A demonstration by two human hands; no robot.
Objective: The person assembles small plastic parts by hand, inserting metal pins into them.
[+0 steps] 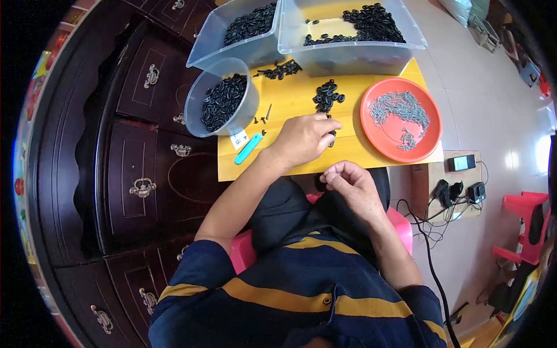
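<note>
My left hand (pixel 304 139) is over the near part of the yellow tabletop (pixel 354 142), its fingers bent and closed around a small black oval part (pixel 332 138). Just beyond it lies a loose pile of similar black oval parts (pixel 328 95). My right hand (pixel 353 184) is in front of the table's near edge, thumb and fingers pinched together; whatever they hold is too small to make out. To the right of both hands is a round red-orange plate (pixel 371 136) with many small grey screw-like pieces (pixel 400 110).
A round clear tub (pixel 246 113) and two clear bins (pixel 197 58) (pixel 360 58) hold black parts. A turquoise utility knife (pixel 248 149) lies left of my left hand, near several small screws (pixel 263 119). Dark wooden drawers (pixel 136 151) stand left; cables (pixel 441 223) hang at right.
</note>
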